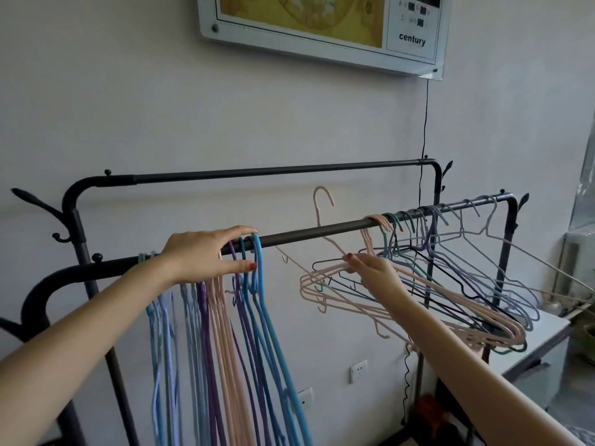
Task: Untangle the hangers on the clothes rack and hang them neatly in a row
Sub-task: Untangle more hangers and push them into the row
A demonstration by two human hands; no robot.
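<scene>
A black clothes rack has a front rail (pixel 322 230) and a higher back rail (pixel 257 171). On the left of the front rail hangs a tidy row of blue, purple and pink hangers (pixel 222 333). My left hand (pixel 206 252) rests over the rail on their hooks, fingers and thumb around the hooks of the rightmost blue and purple ones. A tangled bunch of pink, green, purple and dark hangers (pixel 450 294) hangs at the right end. My right hand (pixel 370 268) pinches a pink hanger (pixel 322 217) whose hook stands free above the rail.
A framed board (pixel 322 24) hangs on the wall above, with a black cable (pixel 424 123) running down behind the rack. Coat hooks (pixel 35 201) stick out at the rack's left post. A white table (pixel 544 336) stands at the right; wall sockets (pixel 358 371) are low down.
</scene>
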